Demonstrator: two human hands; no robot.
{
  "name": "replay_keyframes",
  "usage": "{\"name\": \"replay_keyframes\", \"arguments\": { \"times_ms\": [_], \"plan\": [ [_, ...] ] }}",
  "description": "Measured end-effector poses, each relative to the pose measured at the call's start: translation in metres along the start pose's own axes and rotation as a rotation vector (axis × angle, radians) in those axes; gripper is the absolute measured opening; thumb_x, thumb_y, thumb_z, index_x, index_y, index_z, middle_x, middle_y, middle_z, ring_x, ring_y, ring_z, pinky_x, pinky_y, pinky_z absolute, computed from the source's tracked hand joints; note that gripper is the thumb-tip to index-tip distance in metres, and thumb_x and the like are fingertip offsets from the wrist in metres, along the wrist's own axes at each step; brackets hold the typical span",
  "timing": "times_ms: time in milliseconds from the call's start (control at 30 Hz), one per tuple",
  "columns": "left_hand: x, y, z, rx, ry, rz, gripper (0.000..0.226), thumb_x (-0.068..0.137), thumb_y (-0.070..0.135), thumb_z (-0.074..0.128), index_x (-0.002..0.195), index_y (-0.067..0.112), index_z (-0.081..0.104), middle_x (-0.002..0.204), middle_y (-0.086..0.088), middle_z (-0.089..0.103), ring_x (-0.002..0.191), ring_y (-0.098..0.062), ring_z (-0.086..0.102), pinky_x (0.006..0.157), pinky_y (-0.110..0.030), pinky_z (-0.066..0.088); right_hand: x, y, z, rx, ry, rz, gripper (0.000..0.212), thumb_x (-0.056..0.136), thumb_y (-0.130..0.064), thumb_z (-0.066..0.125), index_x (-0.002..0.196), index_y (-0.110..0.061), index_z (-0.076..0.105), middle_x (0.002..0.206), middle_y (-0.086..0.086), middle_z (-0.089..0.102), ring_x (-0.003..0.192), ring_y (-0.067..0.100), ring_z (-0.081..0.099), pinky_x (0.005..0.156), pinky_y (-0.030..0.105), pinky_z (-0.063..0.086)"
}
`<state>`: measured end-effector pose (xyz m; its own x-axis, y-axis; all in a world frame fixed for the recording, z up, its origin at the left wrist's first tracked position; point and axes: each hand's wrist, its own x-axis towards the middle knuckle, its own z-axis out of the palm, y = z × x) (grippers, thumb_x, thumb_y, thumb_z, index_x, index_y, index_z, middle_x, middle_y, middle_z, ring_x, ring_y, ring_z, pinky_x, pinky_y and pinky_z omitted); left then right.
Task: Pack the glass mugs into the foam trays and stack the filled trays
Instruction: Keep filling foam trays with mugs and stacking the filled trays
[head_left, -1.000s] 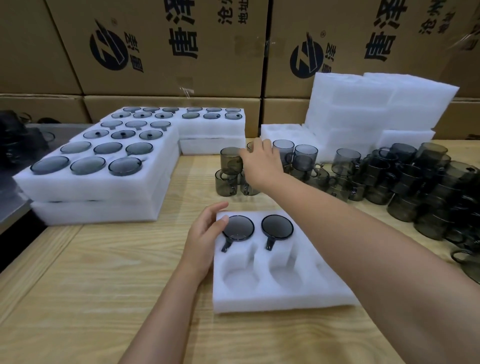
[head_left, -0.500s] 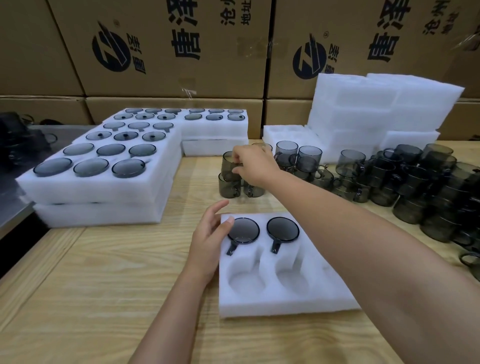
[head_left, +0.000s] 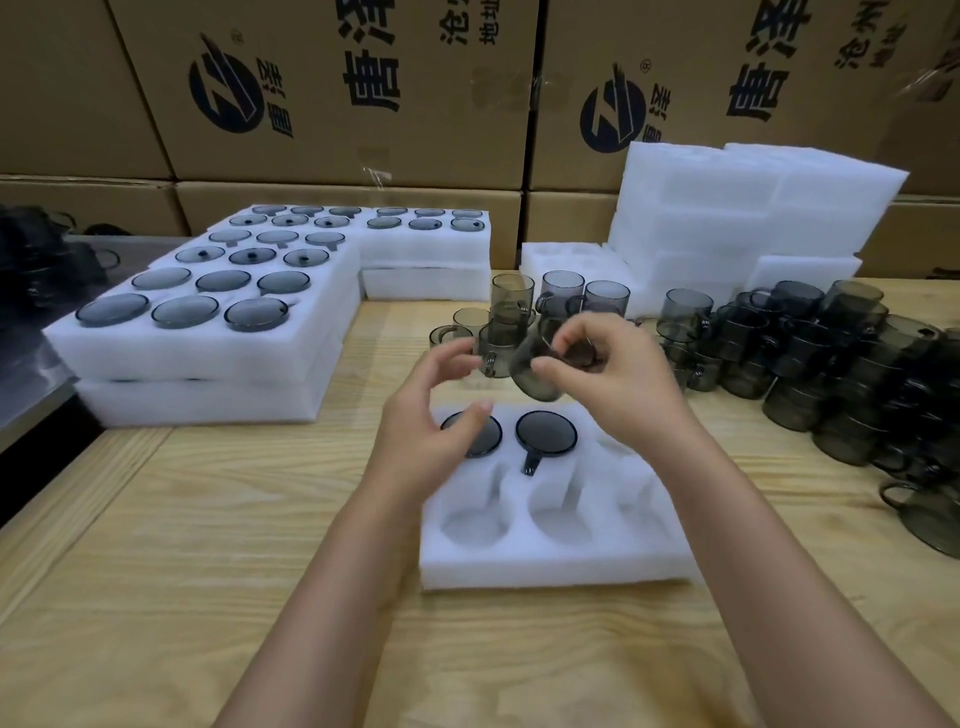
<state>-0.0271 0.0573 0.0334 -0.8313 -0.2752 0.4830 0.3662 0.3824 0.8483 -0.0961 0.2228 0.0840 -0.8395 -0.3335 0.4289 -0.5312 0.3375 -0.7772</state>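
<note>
A white foam tray (head_left: 545, 564) lies on the wooden table in front of me. Two smoky glass mugs sit upside down in its far pockets, one (head_left: 488, 441) partly behind my left thumb and one (head_left: 545, 434) beside it; the near pockets are bare. My right hand (head_left: 618, 379) pinches a tilted glass mug (head_left: 537, 371) in the air above the tray's far edge. My left hand (head_left: 431, 415) hovers just left of that mug with loosely spread fingers and holds nothing. Loose mugs (head_left: 831, 358) crowd the table behind and to the right.
Stacked filled foam trays (head_left: 208, 338) stand at the left and back left. A pile of unfilled foam trays (head_left: 753, 208) rises at the back right. Printed cardboard boxes (head_left: 337, 93) wall off the rear. The table's left edge (head_left: 78, 493) drops to a dark gap.
My right hand took a mug from the cluster and carried it back over the tray. My left hand lifted off the tray's left edge and rose toward the mug.
</note>
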Motion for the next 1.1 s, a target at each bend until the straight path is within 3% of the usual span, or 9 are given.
{"name": "replay_keyframes", "arguments": {
  "times_ms": [100, 200, 367, 500, 633, 833, 933, 1000, 1100],
  "plan": [
    [0.005, 0.024, 0.017, 0.158, -0.128, 0.112, 0.065, 0.069, 0.034, 0.075, 0.128, 0.041, 0.047, 0.116, 0.016, 0.06, 0.108, 0.007, 0.053, 0.085, -0.003, 0.038, -0.02, 0.003, -0.002, 0.042, 0.095, 0.0, 0.022, 0.072, -0.021, 0.078, 0.077, -0.029, 0.058, 0.086, -0.009, 0.06, 0.087, 0.015, 0.059, 0.078, 0.036, 0.049],
    [0.008, 0.035, 0.041, 0.245, -0.137, 0.116, 0.062, 0.07, 0.028, 0.078, 0.127, 0.031, 0.052, 0.112, 0.016, 0.059, 0.102, 0.006, 0.054, 0.088, -0.013, 0.042, -0.031, 0.011, -0.003, 0.136, 0.191, 0.056, 0.034, 0.071, -0.023, 0.079, 0.098, -0.032, 0.06, 0.103, -0.009, 0.061, 0.101, 0.01, 0.057, 0.085, 0.036, 0.05],
    [0.013, 0.032, 0.054, 0.02, -0.257, -0.035, 0.048, 0.075, 0.014, 0.079, 0.106, 0.043, 0.055, 0.105, 0.028, 0.061, 0.099, 0.013, 0.057, 0.085, -0.007, 0.044, -0.038, 0.035, -0.025, 0.362, 0.181, 0.175, 0.032, 0.091, -0.029, 0.058, 0.122, -0.024, 0.06, 0.121, 0.004, 0.061, 0.1, 0.014, 0.059, 0.082, 0.028, 0.047],
    [0.011, 0.027, 0.066, -0.137, -0.345, -0.114, 0.048, 0.084, 0.001, 0.068, 0.121, 0.027, 0.054, 0.12, 0.0, 0.059, 0.106, -0.011, 0.065, 0.091, -0.024, 0.051, -0.038, 0.051, -0.036, 0.468, 0.093, 0.205, 0.028, 0.094, -0.026, 0.051, 0.118, -0.019, 0.064, 0.121, 0.019, 0.06, 0.105, 0.028, 0.06, 0.09, 0.04, 0.047],
    [0.013, 0.025, 0.072, -0.148, -0.36, -0.111, 0.045, 0.088, 0.003, 0.064, 0.12, 0.032, 0.051, 0.112, 0.005, 0.052, 0.105, -0.009, 0.064, 0.082, -0.016, 0.048, -0.039, 0.055, -0.036, 0.56, 0.05, 0.137, 0.037, 0.082, -0.04, 0.053, 0.114, -0.022, 0.062, 0.109, -0.003, 0.07, 0.105, 0.011, 0.063, 0.091, 0.025, 0.049],
    [0.022, 0.014, 0.083, 0.053, -0.387, -0.086, 0.053, 0.093, 0.008, 0.057, 0.142, 0.021, 0.043, 0.13, 0.002, 0.058, 0.123, -0.01, 0.052, 0.104, -0.026, 0.04, -0.038, 0.065, -0.037, 0.547, 0.102, 0.16, 0.042, 0.079, -0.022, 0.061, 0.12, -0.013, 0.056, 0.109, 0.003, 0.069, 0.101, 0.009, 0.064, 0.089, 0.022, 0.05],
    [0.021, 0.009, 0.089, 0.02, -0.396, -0.119, 0.05, 0.093, 0.008, 0.054, 0.136, 0.032, 0.048, 0.119, 0.023, 0.06, 0.116, 0.007, 0.052, 0.103, -0.026, 0.04, -0.038, 0.069, -0.036, 0.507, 0.125, 0.16, 0.042, 0.074, -0.022, 0.066, 0.115, -0.016, 0.059, 0.104, 0.0, 0.069, 0.094, 0.002, 0.064, 0.081, 0.014, 0.048],
    [0.019, 0.011, 0.088, 0.054, -0.413, -0.133, 0.044, 0.089, 0.016, 0.052, 0.111, 0.053, 0.052, 0.098, 0.046, 0.057, 0.102, 0.026, 0.047, 0.093, -0.022, 0.041, -0.038, 0.07, -0.036, 0.469, 0.118, 0.155, 0.042, 0.069, -0.027, 0.068, 0.11, -0.02, 0.062, 0.101, -0.002, 0.069, 0.091, 0.001, 0.064, 0.079, 0.013, 0.048],
    [0.017, 0.015, 0.088, 0.09, -0.407, -0.136, 0.039, 0.082, 0.026, 0.048, 0.102, 0.059, 0.044, 0.092, 0.055, 0.051, 0.098, 0.03, 0.046, 0.083, -0.017, 0.04, -0.037, 0.072, -0.036, 0.42, 0.107, 0.153, 0.04, 0.066, -0.032, 0.07, 0.105, -0.025, 0.063, 0.102, -0.002, 0.069, 0.091, 0.002, 0.065, 0.08, 0.015, 0.048]
  ]
}}
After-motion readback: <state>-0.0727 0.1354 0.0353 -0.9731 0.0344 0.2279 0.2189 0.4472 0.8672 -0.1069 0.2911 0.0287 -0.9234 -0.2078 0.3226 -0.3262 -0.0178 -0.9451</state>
